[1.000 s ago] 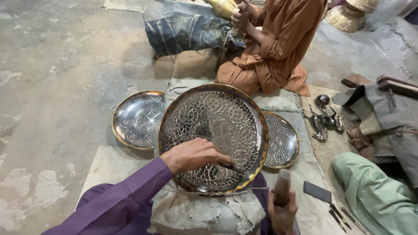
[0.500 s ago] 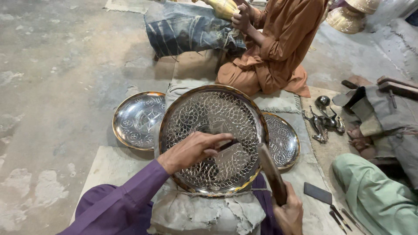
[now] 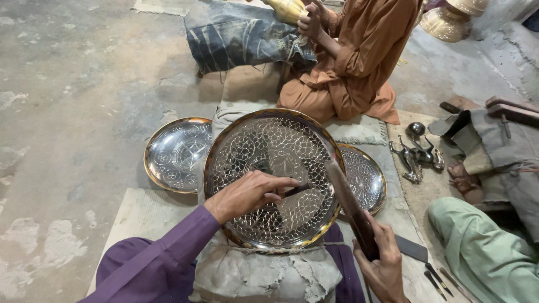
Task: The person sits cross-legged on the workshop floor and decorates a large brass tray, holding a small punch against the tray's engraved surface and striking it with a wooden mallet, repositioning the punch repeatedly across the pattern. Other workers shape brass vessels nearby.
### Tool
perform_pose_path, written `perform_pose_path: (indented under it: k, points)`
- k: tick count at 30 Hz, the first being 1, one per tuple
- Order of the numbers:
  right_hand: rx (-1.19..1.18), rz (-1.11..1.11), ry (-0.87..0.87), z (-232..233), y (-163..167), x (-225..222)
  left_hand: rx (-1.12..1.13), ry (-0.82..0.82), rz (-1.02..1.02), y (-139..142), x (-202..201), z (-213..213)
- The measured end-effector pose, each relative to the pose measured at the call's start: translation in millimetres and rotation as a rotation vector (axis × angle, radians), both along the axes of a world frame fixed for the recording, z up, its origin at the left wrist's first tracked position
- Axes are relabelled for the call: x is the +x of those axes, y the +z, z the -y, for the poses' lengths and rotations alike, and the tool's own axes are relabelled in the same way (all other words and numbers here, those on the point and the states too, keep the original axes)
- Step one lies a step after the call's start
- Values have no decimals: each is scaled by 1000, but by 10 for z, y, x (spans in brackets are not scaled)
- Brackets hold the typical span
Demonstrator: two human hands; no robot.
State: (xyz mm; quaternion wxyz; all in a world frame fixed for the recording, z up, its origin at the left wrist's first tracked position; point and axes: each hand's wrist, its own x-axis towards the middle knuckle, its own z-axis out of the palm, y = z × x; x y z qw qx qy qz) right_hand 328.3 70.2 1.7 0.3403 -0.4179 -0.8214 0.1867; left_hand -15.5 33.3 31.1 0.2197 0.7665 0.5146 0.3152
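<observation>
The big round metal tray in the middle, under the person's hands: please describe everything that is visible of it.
The large engraved metal tray is round and silvery, with a thin golden rim and dense leaf-like patterns cut over its whole face. It lies tilted towards the camera on a lumpy grey padded support. The left hand rests on its lower middle and presses a thin dark chisel against the surface. The right hand holds a dark hammer handle over its right edge. Two smaller engraved trays lie partly behind it.

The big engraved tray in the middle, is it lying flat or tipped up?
Tipped: the engraved tray leans toward the camera on a cloth-covered mound.
</observation>
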Motion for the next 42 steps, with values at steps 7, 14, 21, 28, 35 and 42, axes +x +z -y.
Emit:
perform_pose_path:
  k: [7, 14, 21, 28, 35, 42]
  points:
    - [101, 192, -53, -61, 40, -17, -5, 7, 21, 98, 9, 42]
    - [-4, 60, -79, -59, 72, -81, 77, 22, 47, 65, -6, 102]
    - [12, 162, -114, -85, -15, -53, 36, 30, 55, 44, 9, 90]
    - [21, 219, -111, -109, 16, -54, 94, 8, 25, 72, 6, 90]
    - [17, 119, -116, -39, 104, -111, 17, 37, 5, 105, -12, 107]
    - [132, 292, -124, -73, 13, -79, 75, -10, 53, 110, -22, 130]
